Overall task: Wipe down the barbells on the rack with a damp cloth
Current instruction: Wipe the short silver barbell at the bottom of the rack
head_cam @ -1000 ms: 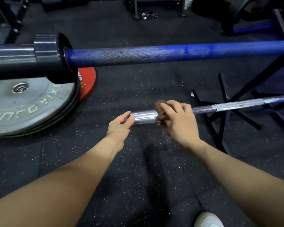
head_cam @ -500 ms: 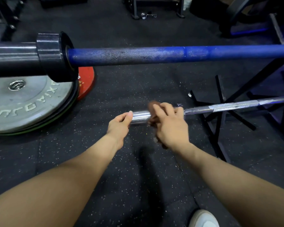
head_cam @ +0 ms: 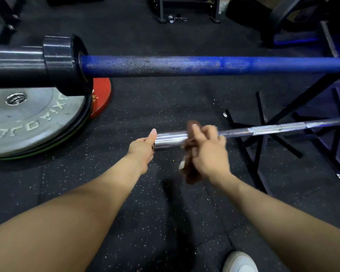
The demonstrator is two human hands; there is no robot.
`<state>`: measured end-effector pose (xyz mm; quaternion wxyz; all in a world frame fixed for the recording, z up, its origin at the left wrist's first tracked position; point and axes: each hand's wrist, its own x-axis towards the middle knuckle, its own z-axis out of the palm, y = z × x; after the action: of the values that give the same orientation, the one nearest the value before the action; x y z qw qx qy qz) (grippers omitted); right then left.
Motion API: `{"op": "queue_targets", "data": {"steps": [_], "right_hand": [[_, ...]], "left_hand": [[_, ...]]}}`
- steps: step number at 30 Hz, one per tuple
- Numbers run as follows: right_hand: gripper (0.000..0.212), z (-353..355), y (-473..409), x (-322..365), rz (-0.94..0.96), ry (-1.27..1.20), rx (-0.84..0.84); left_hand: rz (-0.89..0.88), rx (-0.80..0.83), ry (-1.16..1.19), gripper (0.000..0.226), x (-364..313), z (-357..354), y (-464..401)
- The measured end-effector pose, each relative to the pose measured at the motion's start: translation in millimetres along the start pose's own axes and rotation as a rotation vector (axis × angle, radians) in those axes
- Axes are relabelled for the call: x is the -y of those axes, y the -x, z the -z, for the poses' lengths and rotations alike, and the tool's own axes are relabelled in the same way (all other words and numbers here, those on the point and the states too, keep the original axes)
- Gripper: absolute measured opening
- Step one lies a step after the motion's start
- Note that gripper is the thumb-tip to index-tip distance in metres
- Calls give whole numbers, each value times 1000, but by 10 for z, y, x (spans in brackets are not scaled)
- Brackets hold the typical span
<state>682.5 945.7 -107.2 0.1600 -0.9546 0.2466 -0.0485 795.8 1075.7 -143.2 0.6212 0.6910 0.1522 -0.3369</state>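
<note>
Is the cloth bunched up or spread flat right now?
Bunched: the right hand grips the brown cloth against the chrome barbell, its loose end hanging below.

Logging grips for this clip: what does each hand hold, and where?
Right hand grips the brown cloth around the chrome barbell sleeve; left hand holds its end.

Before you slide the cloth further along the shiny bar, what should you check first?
1. Brown cloth wrapped on the chrome barbell: ok.
2. Right hand gripping the cloth: ok.
3. Left hand steadying the bar's end: ok.
4. Bar resting on the black rack: ok.
5. Cloth damp enough: cannot tell.
6. Blue barbell above, clear of the hands: ok.
</note>
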Motion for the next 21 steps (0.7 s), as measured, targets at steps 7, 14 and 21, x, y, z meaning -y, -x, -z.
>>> {"op": "queue_targets", "data": {"steps": [7,14,21], "right_hand": [[58,-14,39,203,-88,-67,-21],[61,-47,-17,211,140,-13,116],[55,146,-9,47,-137,-41,29]], "left_hand": [[6,-17,32,31,-18,-28,-22],[4,-69,-58,42,-66,-59,3],[-57,147,-27,29,-2,109,-4]]}}
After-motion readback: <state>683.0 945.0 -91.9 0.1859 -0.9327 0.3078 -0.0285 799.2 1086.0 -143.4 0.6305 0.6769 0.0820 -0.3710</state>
